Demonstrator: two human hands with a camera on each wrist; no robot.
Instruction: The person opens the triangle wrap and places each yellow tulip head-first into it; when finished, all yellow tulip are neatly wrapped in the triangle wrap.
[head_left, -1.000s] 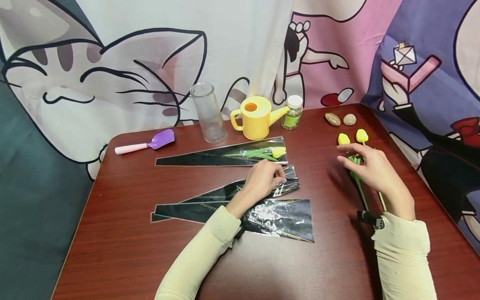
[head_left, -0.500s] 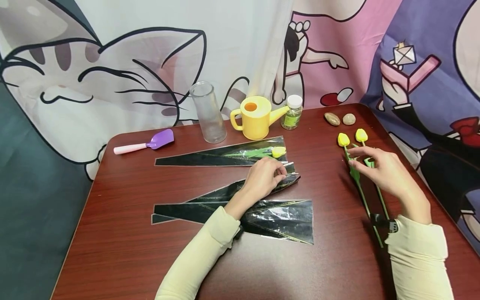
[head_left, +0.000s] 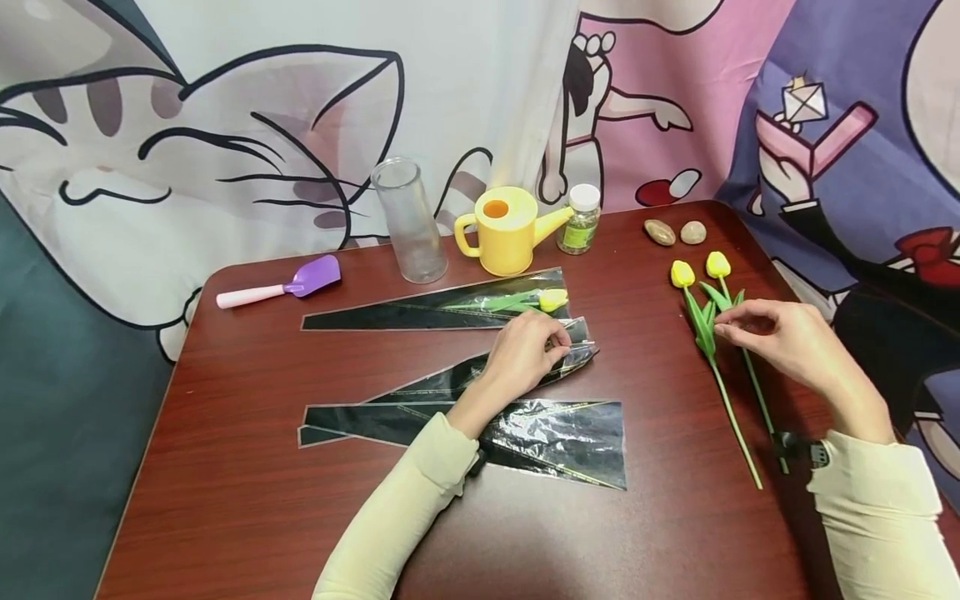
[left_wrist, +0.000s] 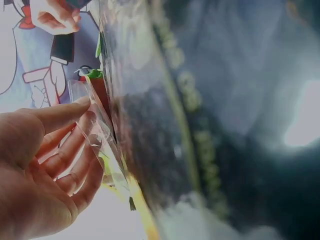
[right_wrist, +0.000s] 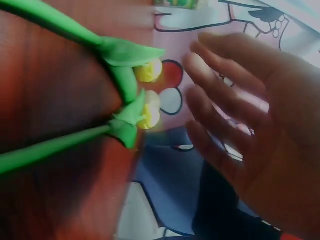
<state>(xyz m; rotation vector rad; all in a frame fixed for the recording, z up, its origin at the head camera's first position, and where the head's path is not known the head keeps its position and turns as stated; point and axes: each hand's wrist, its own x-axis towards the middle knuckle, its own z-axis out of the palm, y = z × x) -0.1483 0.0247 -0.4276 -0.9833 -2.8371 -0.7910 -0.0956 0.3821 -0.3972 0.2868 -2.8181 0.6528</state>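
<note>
My left hand point(head_left: 525, 354) pinches the open end of the middle flower sleeve point(head_left: 442, 382), a black and clear plastic cone. In the left wrist view the sleeve's clear edge point(left_wrist: 100, 132) is between thumb and fingers, and the dark film point(left_wrist: 200, 140) fills the right side. My right hand point(head_left: 795, 342) hovers by two yellow artificial tulips lying on the table, one on the left point(head_left: 682, 274) and one on the right point(head_left: 717, 265). Its fingers point(right_wrist: 215, 90) are loosely bent and hold nothing, apart from the green leaves point(right_wrist: 132, 54) in the right wrist view.
Behind lies another sleeve point(head_left: 375, 318) with a yellow tulip point(head_left: 553, 300) inside; a third sleeve point(head_left: 555, 437) lies in front. A glass vase point(head_left: 412, 229), yellow watering can point(head_left: 506, 237), lidded jar point(head_left: 579, 225), two stones point(head_left: 660, 232) and purple scoop point(head_left: 311, 277) line the back.
My right hand has moved right and slightly back from above the tulips, uncovering their heads and stems. My left hand keeps hold of the sleeve, whose open end has shifted slightly.
</note>
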